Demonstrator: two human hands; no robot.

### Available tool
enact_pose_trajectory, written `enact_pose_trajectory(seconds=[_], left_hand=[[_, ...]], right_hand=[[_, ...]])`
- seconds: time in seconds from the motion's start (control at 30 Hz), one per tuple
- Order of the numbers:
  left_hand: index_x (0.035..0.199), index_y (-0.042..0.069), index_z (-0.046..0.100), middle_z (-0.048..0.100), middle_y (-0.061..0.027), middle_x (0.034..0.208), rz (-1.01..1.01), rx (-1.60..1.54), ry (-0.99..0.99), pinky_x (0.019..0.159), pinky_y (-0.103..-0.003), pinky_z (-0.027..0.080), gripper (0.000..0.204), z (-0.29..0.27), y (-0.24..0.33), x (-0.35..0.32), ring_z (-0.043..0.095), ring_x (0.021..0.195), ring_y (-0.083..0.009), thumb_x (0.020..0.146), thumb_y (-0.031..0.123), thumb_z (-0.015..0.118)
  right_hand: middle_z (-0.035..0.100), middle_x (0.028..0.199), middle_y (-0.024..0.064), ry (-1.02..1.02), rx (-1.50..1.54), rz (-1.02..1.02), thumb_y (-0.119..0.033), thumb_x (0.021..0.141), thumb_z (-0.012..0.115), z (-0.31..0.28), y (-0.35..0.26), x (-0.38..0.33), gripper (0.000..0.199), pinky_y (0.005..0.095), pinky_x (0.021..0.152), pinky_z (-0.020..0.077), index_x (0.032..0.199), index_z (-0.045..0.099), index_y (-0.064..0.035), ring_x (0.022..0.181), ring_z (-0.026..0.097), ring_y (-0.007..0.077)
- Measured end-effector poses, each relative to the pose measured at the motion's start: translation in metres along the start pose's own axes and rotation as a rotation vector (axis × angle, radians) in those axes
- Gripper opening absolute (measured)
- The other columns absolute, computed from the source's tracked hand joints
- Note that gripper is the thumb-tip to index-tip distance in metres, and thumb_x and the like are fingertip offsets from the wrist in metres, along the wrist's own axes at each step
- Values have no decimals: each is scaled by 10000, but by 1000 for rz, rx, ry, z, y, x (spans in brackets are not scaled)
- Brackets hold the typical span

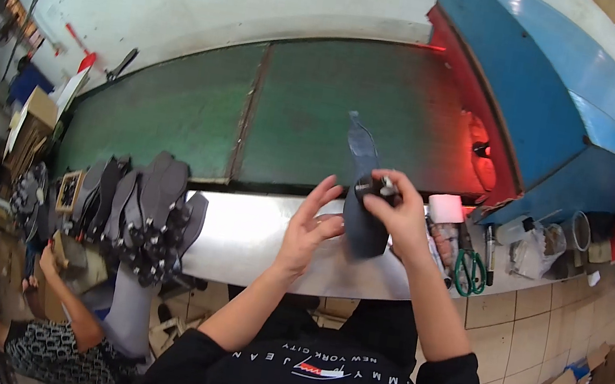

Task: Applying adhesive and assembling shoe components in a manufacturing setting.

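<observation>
A dark grey sandal (367, 229) with a black strap part near its top is tilted in front of me, slightly blurred. My right hand (402, 210) grips it by the upper end, fingers and thumb closed round the strap. Just to its left, my left hand (308, 233) is held apart from the sandal, fingers spread and nothing in them. Beyond the sandal, a narrow grey-blue sole-shaped piece (363, 143) lies on the green conveyor belt (305, 104). A metal work ledge (237, 237) runs below both hands.
Several grey sandals (155, 201) are stacked at the left end of the ledge. Green-handled scissors (470, 272), a marker and a white roll (446, 208) lie at the right. A blue machine (529, 90) glows red over the belt. A co-worker (55, 337) sits at lower left.
</observation>
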State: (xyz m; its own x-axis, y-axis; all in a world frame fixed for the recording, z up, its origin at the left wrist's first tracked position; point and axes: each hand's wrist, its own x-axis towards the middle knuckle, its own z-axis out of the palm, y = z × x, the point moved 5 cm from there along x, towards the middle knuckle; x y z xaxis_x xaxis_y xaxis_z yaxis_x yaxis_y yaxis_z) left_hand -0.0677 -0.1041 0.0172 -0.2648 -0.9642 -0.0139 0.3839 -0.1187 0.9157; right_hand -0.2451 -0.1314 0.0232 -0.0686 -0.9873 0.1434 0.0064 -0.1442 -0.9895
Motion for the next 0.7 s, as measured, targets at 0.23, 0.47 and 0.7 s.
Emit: enact_pose_trajectory(seconds=[0.23, 0.47, 0.7], left_hand=[[1201, 12, 627, 675, -60, 1041, -101, -151, 83, 846, -266, 513, 318, -6, -12, -19, 633, 941, -114, 884, 5, 647], [1139, -1, 650, 633, -92, 1201, -352, -295, -170, 937, -295, 480, 266, 3, -21, -54, 608, 1061, -153, 875, -26, 627], [1209, 5, 624, 614, -128, 1254, -230, -183, -69, 943, -308, 485, 336, -30, -6, -56, 601, 1109, -191, 874, -26, 614]], right_hand=[[568, 1212, 149, -239, 420, 205, -76, 971, 496, 6, -17, -75, 260, 386, 997, 448, 1221, 483, -3, 1102, 597, 238], [536, 1304, 235, -151, 703, 191, -221, 881, 643, 24, -5, -82, 486, 426, 1027, 420, 1274, 475, 12, 1197, 550, 317], [481, 922, 42, -39, 438, -31, -90, 785, 695, -13, -40, -78, 282, 252, 760, 382, 905, 440, -74, 820, 459, 119]])
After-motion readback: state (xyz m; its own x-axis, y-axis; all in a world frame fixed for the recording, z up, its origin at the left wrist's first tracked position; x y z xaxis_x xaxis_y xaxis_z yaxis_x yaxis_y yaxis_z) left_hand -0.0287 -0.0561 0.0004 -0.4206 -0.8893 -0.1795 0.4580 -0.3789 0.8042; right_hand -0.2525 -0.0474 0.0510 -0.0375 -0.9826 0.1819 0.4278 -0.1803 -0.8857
